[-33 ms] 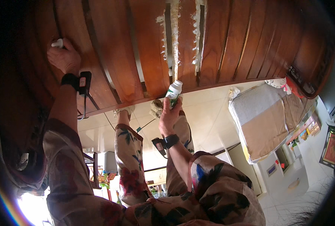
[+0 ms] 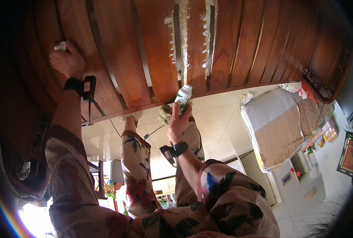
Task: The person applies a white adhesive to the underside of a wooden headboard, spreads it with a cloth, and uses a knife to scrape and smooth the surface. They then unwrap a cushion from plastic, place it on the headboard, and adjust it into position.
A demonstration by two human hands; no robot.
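My right hand (image 2: 178,123) is wrapped round a white bottle (image 2: 182,95) with a green label. The bottle stands tilted near the bench's edge, its narrow white neck uppermost. Over the left slats, my left hand (image 2: 68,61) is closed around a small white cap-like piece (image 2: 60,46), mostly hidden by the fingers. Beneath both hands runs a reddish-brown slatted wooden bench (image 2: 117,51). White, crusty material (image 2: 185,43) lines the gaps and slat edges in its middle, beyond the bottle.
A fuzzy beige slipper (image 2: 165,114) shows beside my right hand, below the bench edge. On the pale tiled floor (image 2: 220,107) at right lies a grey and brown padded mat (image 2: 281,127). A dark chair (image 2: 100,180) appears at lower left.
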